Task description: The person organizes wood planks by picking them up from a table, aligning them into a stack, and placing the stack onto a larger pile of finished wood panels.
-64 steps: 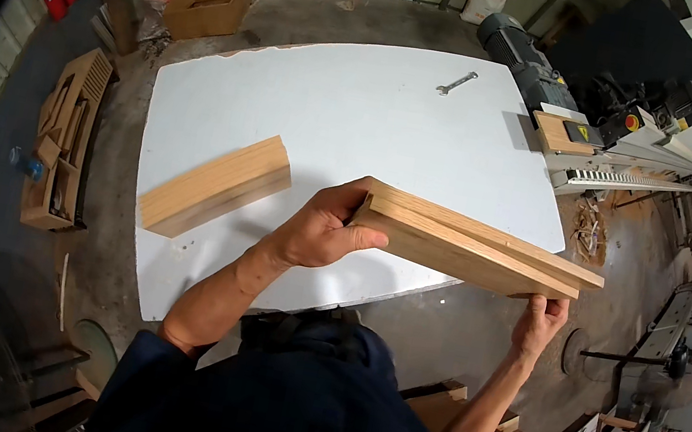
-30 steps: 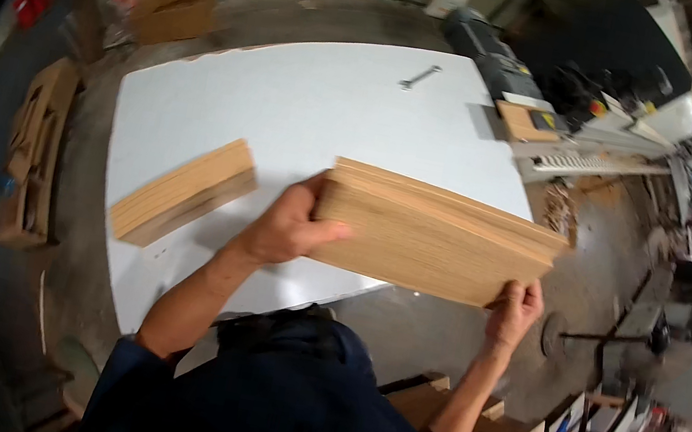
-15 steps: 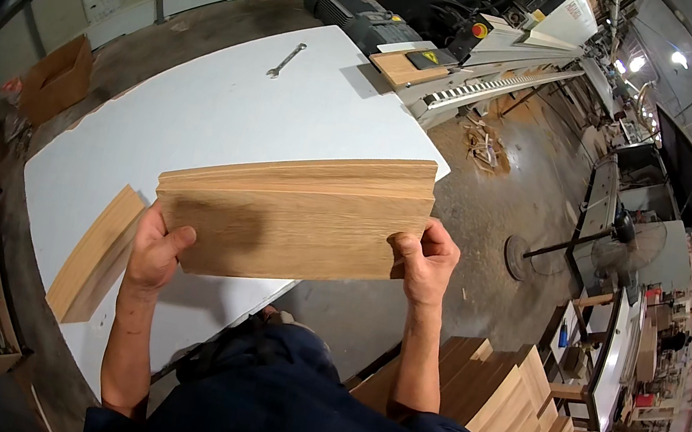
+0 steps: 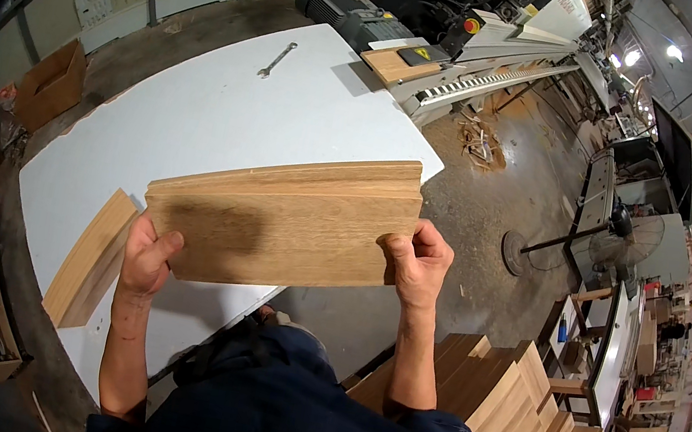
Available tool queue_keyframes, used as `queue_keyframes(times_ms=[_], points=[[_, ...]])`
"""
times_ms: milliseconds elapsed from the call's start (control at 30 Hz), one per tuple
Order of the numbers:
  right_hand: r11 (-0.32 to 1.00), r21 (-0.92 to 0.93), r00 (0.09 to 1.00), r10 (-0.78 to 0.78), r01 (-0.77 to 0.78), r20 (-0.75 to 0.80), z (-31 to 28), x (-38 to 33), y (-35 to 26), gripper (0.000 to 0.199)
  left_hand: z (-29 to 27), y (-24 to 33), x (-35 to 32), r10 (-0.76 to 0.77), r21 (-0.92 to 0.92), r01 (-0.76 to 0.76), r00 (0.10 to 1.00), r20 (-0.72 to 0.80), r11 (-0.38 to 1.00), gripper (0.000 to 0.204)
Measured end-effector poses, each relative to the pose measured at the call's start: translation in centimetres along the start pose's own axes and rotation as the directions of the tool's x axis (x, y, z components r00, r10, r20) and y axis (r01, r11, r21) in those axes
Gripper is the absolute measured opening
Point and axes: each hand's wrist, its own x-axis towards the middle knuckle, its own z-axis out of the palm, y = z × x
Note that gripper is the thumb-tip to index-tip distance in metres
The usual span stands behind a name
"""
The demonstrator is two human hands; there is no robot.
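Spanning left hand (image 4: pixel 147 258) to right hand (image 4: pixel 419 268), the wooden piece (image 4: pixel 296 237) is up over the bench (image 4: pixel 186 128), long axis side to side, each hand gripping one end, and it's the left one nearer the curved block (image 4: pixel 90 262) lying there!

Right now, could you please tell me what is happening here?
A person's left hand and right hand hold up a wooden workpiece by its opposite ends, at a white table. On the table, another wooden block lies at the left, and a wrench lies toward the far side.
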Motion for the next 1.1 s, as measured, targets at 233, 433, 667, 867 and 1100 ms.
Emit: queue_keyframes(times_ms=[233, 433, 667, 867, 1100], points=[[0.997, -0.073, 1.000, -0.013, 0.013, -0.004, -0.2, -0.2, -0.2, 0.020, 0.1, -0.2, -0.2, 0.003, 0.002, -0.003, 1.000, -0.009, 1.000, 0.054], [0.994, -0.108, 1.000, -0.020, 0.020, 0.002, -0.5, -0.4, -0.5, 0.022, 0.4, -0.3, -0.2, 0.034, -0.008, -0.034, 0.999, -0.002, 0.999, 0.051], [0.974, -0.155, 0.985, -0.160, 0.168, 0.061, -1.2, -0.1, 0.0, 0.031, -1.2, -0.8, -0.2, 0.077, 0.050, -0.079, 0.997, 0.031, 0.996, 0.046], [0.974, -0.156, 0.986, -0.157, 0.165, 0.064, -0.4, 0.2, -0.2, 0.031, -1.7, 0.3, -0.9, 0.030, 0.198, -0.013, 0.996, -0.083, 0.980, 0.031], [0.989, -0.085, 0.993, -0.115, 0.117, 0.023, -1.2, 0.7, 2.4, 0.027, 1.1, 2.3, -0.7, 0.022, 0.356, 0.010, 0.996, -0.084, 0.934, 0.031]])
